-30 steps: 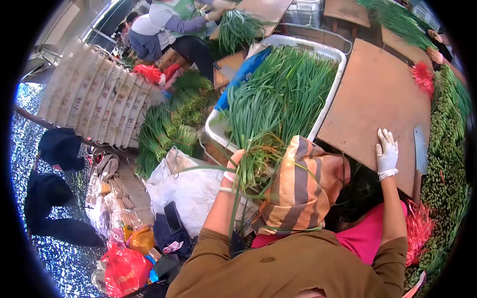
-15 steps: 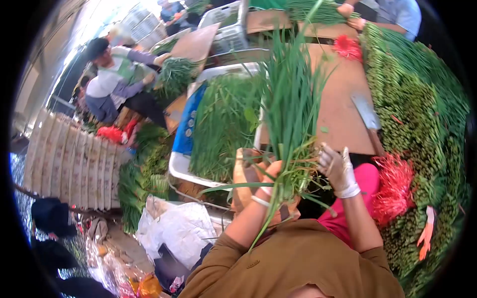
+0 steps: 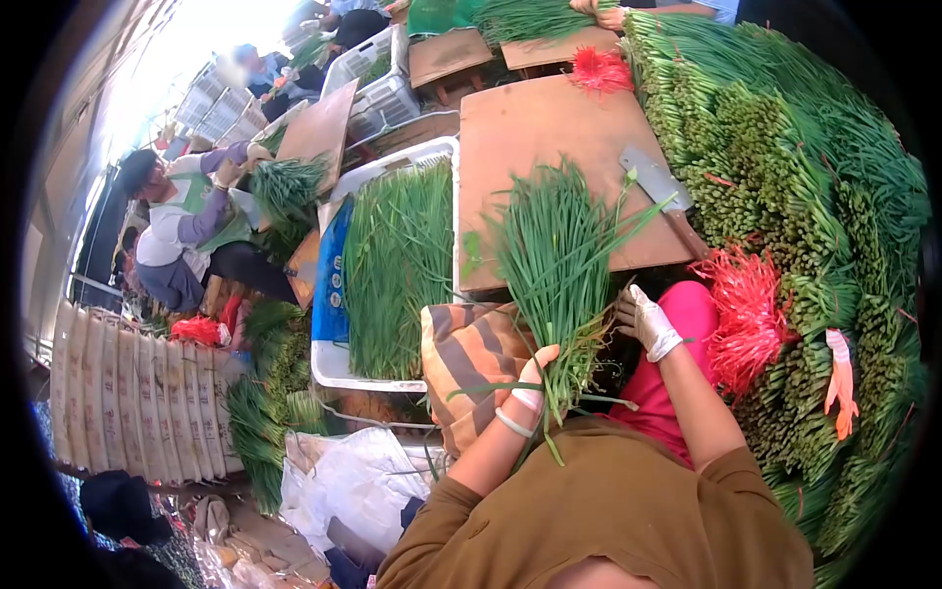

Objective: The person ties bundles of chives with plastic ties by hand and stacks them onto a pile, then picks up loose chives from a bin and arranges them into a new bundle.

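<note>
My left hand (image 3: 538, 371) is wrapped round the root end of a bunch of long green stalks (image 3: 554, 245), whose leaves spread forward over the brown board (image 3: 530, 128). To the right of the roots is my gloved right hand (image 3: 640, 319), its fingers bent near the stalk ends; whether they pinch anything is too small to tell. A cleaver (image 3: 655, 179) lies on the board's right side. More loose green stalks (image 3: 397, 270) fill the white crate (image 3: 378, 381) left of the board. The striped cloth (image 3: 471, 358) lies beneath my left hand's bunch.
Bundled stalks (image 3: 756, 177) are piled high along the right, with red ties (image 3: 743, 314) beside my knee and more red ties (image 3: 601, 71) at the board's far edge. A co-worker (image 3: 191, 221) sits at the left. White sacking (image 3: 348, 481) lies at the lower left.
The bunch has come out of the crate in my left hand and now leans over the board. My right hand has moved from the board to beside the roots. The view has turned right.
</note>
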The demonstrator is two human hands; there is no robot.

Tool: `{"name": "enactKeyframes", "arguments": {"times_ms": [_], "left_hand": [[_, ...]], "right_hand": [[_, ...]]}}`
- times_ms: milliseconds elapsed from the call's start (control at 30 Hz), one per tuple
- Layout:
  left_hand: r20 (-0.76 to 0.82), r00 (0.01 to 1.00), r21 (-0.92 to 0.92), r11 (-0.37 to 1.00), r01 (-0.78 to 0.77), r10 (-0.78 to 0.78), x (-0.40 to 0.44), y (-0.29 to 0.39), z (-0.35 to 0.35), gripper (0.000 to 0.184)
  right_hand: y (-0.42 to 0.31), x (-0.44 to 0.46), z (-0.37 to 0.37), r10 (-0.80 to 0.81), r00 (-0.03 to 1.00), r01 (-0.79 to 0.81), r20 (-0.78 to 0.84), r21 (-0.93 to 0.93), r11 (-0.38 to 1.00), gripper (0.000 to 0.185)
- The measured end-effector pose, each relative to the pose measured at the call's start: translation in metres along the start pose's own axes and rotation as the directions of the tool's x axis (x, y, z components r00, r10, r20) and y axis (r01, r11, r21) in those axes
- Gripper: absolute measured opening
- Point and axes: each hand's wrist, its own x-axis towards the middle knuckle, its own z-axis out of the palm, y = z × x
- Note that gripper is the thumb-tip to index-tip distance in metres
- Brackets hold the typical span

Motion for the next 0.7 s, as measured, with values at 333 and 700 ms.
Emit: {"name": "enactKeyframes", "arguments": {"times_ms": [333, 700], "left_hand": [[0.084, 0.995, -0.035, 0.998, 0.053, -0.05, -0.011, 0.0, 0.005, 0.05], [0.178, 0.984, -0.072, 0.997, 0.002, 0.011, -0.019, -0.002, 0.017, 0.05]], "right_hand": [[-0.126, 0.012, 0.019, -0.852, 0.421, 0.132, 0.312, -0.95, -0.283, 0.047], [-0.293, -0.019, 0.014, -0.61, 0.788, 0.22, -0.081, -0.889, 0.402, 0.022]]}}
